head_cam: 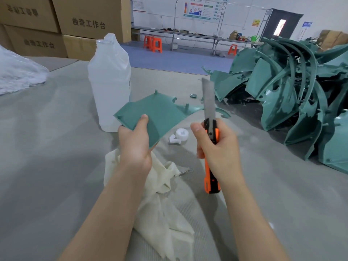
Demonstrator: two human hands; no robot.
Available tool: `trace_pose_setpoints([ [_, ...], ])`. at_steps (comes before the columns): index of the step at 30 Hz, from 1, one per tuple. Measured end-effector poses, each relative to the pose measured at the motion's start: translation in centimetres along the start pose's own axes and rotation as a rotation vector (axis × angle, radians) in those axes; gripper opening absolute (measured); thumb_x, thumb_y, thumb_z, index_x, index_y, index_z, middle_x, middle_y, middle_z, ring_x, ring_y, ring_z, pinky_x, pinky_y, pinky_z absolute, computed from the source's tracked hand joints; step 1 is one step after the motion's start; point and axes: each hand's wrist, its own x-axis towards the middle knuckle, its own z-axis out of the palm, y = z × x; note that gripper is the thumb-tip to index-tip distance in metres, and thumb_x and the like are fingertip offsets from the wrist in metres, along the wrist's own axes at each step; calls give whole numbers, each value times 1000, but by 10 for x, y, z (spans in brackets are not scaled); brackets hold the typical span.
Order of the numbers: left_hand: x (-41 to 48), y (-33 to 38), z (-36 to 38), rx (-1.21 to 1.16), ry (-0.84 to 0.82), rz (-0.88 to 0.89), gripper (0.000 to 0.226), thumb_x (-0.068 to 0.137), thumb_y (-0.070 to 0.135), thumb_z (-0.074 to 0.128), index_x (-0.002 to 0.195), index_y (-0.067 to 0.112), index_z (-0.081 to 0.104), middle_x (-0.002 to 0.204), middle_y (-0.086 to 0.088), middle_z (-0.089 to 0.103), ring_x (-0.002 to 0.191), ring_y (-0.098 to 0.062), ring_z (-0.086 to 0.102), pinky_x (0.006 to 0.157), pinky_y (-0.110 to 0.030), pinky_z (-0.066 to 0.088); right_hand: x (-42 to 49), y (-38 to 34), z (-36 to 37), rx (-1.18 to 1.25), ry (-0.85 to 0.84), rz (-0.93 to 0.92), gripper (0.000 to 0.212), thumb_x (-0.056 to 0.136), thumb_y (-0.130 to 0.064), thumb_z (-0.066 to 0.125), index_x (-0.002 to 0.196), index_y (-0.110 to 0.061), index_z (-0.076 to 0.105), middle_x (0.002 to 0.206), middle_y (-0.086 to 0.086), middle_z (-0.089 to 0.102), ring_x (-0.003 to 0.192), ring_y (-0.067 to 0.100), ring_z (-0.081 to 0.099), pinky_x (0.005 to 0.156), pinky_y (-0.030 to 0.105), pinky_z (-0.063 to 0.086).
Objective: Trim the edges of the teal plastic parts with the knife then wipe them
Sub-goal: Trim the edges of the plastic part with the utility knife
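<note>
1. At the left of my work area a translucent plastic bottle [109, 81] stands upright on the grey table mat [47, 147], just behind the part I hold.
2. My left hand [134, 146] pinches the teal plastic part [160, 113] at its near-left corner, thumb on top and fingers underneath. The part is lifted off the mat, broad face tilted toward me, small pegs along its far edge.
3. Under that hand a cream cloth [162, 204] lies crumpled on the mat, so I judge that wiping has not begun.
4. A white tape roll [180, 135] sits on the mat between my hands, touching neither.
5. My right hand [218, 146] is wrapped round the handle of the orange-and-black utility knife [209, 110]. Its blade is extended and points up and away, clear of the part.
6. I read this as the trimming step, blade not yet on an edge. Next I must bring the blade onto the part's right edge at a shallow angle, draw it away from my left thumb, and keep the pinch firm.
7. Far right, a heap of teal parts [291, 91] lies well apart. I cannot tell which are trimmed.
</note>
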Motion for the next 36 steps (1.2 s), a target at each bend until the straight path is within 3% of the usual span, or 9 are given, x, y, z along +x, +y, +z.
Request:
trace_pose_setpoints([
  [2,-1,-2,2,66,37,100,24,92,23,61,113,16,53,106,3,66,96,-14,65,84,-36,55,1,-2,-1,-9,71,15,22,83,-40,70,71,-25,59,64,13,59,48,13,54,54,31,51],
  [6,-9,-5,6,135,30,306,17,92,26,60,93,29,44,96,14,60,83,4,62,69,-15,48,-1,-3,5,-21,96,61,21,82,-36,72,73,-18,67,54,5,56,46,8,51,50,18,45],
  [11,-23,-8,10,222,-10,544,19,93,22,58,101,24,40,97,18,59,81,14,58,68,-3,42,-2,-3,9,-36,107,112,40,86,-35,69,77,3,65,58,19,58,42,7,49,48,17,42],
  [15,-29,-9,11,272,-49,623,21,94,19,57,104,22,39,99,19,57,84,15,56,70,-2,40,0,-4,4,32,114,178,28,90,-25,64,74,-3,69,47,-4,58,39,4,48,45,12,40],
  [19,-26,-9,10,239,-63,566,20,93,20,59,99,28,42,100,18,59,86,11,59,71,-4,43,1,-8,1,100,75,220,23,89,-17,62,69,-7,66,56,5,66,42,7,49,47,17,43],
  [23,-16,-11,8,163,-90,385,16,91,26,62,95,30,47,96,17,64,84,5,64,73,-14,49,2,-12,-5,268,13,250,18,89,-11,62,72,-10,60,54,2,60,43,9,46,44,17,40],
  [27,-10,-8,6,101,-123,192,21,91,23,62,110,18,55,106,4,68,98,-13,67,82,-34,55,3,-12,-10,362,-52,227,22,90,-7,60,69,-13,60,52,1,57,42,10,45,44,17,40],
  [30,-8,-1,3,64,-104,120,25,93,21,60,117,17,55,112,1,68,100,-15,66,80,-32,54,5,-9,-15,468,-2,232,26,90,-7,59,65,-15,61,53,1,56,42,11,45,44,18,39],
  [36,-9,6,1,2,-39,78,27,94,22,58,121,16,55,112,3,68,96,-10,67,83,-31,54,13,9,-24,31,168,254,20,87,-17,63,70,-12,56,48,-4,57,40,8,49,47,22,44],
])
